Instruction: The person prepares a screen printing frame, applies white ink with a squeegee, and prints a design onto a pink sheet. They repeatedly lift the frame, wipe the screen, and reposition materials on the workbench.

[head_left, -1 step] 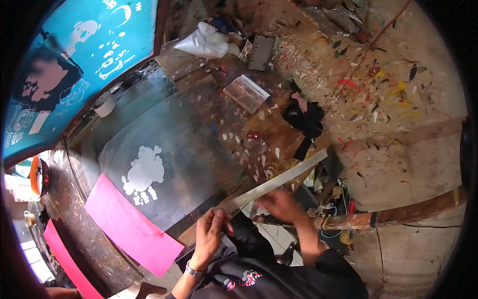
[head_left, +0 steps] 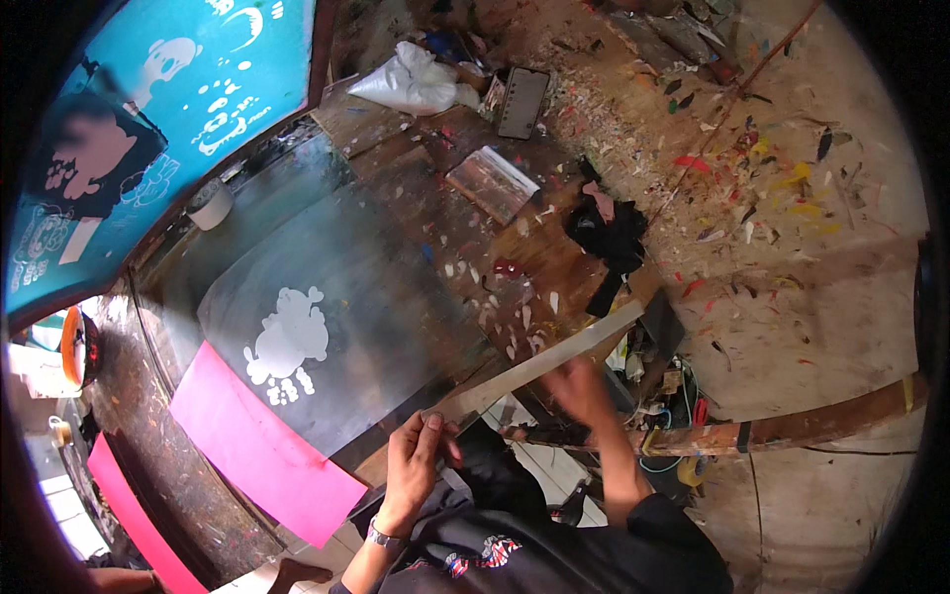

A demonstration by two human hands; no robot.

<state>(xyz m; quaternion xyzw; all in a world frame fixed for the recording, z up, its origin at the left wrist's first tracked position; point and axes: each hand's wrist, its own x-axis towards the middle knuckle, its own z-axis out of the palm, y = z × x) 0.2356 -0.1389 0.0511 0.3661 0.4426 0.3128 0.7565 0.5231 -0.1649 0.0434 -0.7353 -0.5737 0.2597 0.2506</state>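
Note:
A long, pale flat strip (head_left: pixel 549 360) slants from my left hand (head_left: pixel 416 455) up to the right, crossing the front edge of the worktable. The thumb and fingers of that hand pinch its near end. My right hand (head_left: pixel 582 394) is just below the strip's middle, smeared by motion; I cannot tell whether its fingers touch it. On the table lies a dark sheet (head_left: pixel 381 327) bearing a pale bear-shaped print (head_left: pixel 294 332). A bright pink sheet (head_left: pixel 262 450) overlaps its near left edge.
A turquoise framed printing screen (head_left: pixel 213 74) stands tilted at upper left, with a tape roll (head_left: pixel 210 206) below it. Farther back are a white plastic bag (head_left: pixel 411 81), a phone (head_left: pixel 522 104) and a flat block (head_left: pixel 493 185). A black rag (head_left: pixel 606 233) lies beyond the strip's far end.
My right hand has shifted slightly up and to the right under the strip. The strip's far end has dipped and moved a little left. My left hand keeps its pinch.

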